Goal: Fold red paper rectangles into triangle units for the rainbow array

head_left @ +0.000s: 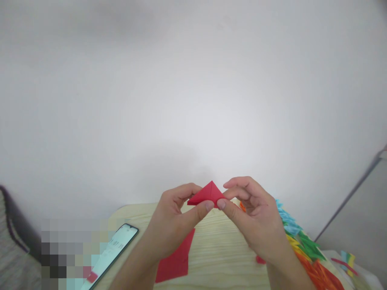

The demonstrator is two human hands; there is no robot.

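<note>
A small red folded paper triangle (207, 194) is held up above the wooden table (217, 245), in front of a white wall. My left hand (173, 219) pinches its left lower edge between thumb and fingers. My right hand (250, 213) pinches its right corner, thumb tip meeting my left thumb under the paper. Both hands are closed on the paper.
A flat red paper sheet (175, 259) lies on the table below my left hand. A phone (113, 251) with a lit screen lies at the left. A row of folded paper pieces in blue, yellow, green and orange (302, 245) runs along the right edge.
</note>
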